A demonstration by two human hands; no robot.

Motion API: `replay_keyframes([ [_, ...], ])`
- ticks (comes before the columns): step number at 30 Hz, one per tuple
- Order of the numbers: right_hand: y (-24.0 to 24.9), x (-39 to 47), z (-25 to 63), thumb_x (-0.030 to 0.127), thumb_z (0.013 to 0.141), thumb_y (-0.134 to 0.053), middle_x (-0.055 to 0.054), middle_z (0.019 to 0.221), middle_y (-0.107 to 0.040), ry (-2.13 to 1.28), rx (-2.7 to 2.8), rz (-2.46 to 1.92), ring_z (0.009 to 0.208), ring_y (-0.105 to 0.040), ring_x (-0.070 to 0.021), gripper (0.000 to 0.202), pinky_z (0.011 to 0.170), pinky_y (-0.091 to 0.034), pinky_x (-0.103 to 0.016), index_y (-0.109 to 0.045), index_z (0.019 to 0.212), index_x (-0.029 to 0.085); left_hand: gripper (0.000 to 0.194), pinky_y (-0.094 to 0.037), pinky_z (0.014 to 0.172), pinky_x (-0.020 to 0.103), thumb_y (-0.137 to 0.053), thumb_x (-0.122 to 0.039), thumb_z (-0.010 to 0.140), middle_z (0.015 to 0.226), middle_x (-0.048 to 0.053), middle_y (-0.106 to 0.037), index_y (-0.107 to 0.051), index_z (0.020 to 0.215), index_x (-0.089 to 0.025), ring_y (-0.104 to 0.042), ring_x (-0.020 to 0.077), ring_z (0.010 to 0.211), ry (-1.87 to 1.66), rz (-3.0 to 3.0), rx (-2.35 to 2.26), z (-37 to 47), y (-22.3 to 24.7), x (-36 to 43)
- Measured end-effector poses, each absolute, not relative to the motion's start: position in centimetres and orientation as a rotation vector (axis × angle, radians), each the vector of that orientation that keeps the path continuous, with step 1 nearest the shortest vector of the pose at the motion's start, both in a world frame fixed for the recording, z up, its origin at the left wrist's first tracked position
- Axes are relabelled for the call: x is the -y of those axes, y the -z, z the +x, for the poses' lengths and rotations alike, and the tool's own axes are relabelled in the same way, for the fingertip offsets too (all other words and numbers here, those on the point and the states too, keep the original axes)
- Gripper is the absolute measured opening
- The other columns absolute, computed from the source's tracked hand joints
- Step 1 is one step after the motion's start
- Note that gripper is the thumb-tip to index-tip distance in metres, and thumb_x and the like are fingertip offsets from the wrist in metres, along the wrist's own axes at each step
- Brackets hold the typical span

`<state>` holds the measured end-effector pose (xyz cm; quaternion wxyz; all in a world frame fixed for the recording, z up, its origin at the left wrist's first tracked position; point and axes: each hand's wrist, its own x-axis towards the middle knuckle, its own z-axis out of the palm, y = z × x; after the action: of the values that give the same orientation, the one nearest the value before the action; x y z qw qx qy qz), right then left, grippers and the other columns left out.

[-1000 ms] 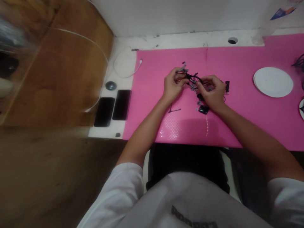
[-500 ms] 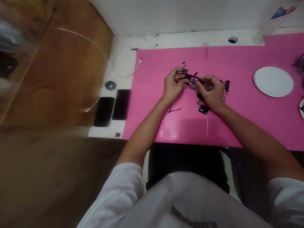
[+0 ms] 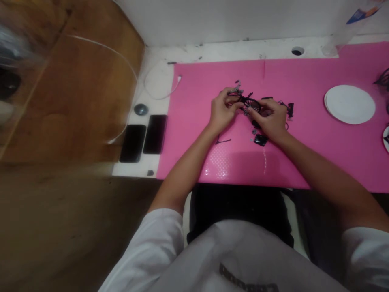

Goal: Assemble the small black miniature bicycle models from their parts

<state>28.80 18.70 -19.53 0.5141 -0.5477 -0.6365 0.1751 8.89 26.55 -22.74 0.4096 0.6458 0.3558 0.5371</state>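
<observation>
While both hands meet over the middle of the pink mat, a small black model bicycle hangs between them, just above the mat. The left hand has its fingertips pinched on the frame end near the grey handlebar bits; the right hand has its fingers closed on the other side, by the spoked wheel. Loose black parts lie on the mat just under the right hand, a thin bent rod lies near the left wrist, and another small black piece sits beside the right knuckles. As a judgement, fitting such fine pieces goes best with the frame held steady in one hand and light pressure from the other, low over the mat. Farther out are a white plate, two phones and a white cable.
</observation>
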Motion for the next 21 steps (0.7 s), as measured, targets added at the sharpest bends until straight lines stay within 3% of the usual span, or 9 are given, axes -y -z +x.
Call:
replay_keyframes([
  [6,19.0,-18.8,28.9,0.054,0.091,-0.09,-0.007,0.101,-0.08,-0.454,1.499,-1.299,0.098,-0.077,-0.0284,0.037,0.095,-0.067,-0.05,-0.084,0.112,0.024,0.063,-0.067,0.103,0.048,-0.096,-0.05,0.086,0.112,0.004,-0.081,-0.07,0.139,-0.031,-0.082,0.0293,0.115,-1.357,1.608,-0.861,8.5,20.5,-25.6],
  [12,19.3,-19.5,29.1,0.068,0.088,-0.089,-0.008,0.098,-0.082,-0.468,1.41,-1.266,0.094,-0.078,-0.0291,0.049,0.093,-0.069,-0.053,-0.084,0.107,0.023,0.057,-0.065,0.101,0.045,-0.085,-0.066,0.092,0.105,0.004,-0.082,-0.072,0.133,-0.03,-0.082,0.0283,0.113,-1.414,1.708,-0.927,7.1,18.8,-25.0],
  [15,19.3,-19.8,29.3,0.072,0.088,-0.087,-0.008,0.097,-0.082,-0.487,1.396,-1.262,0.095,-0.079,-0.0302,0.051,0.092,-0.07,-0.054,-0.083,0.106,0.024,0.062,-0.061,0.099,0.043,-0.087,-0.073,0.087,0.105,0.005,-0.079,-0.07,0.13,-0.03,-0.076,0.0278,0.118,-1.498,1.696,-1.026,6.4,18.5,-25.5],
  [21,19.4,-20.3,29.6,0.075,0.086,-0.087,-0.009,0.097,-0.082,-0.551,1.374,-1.203,0.092,-0.08,-0.0313,0.055,0.087,-0.071,-0.056,-0.082,0.106,0.024,0.078,-0.059,0.093,0.042,-0.088,-0.082,0.076,0.118,0.007,-0.071,-0.065,0.13,-0.031,-0.071,0.0221,0.108,-1.548,1.607,-1.074,5.7,19.4,-27.9],
])
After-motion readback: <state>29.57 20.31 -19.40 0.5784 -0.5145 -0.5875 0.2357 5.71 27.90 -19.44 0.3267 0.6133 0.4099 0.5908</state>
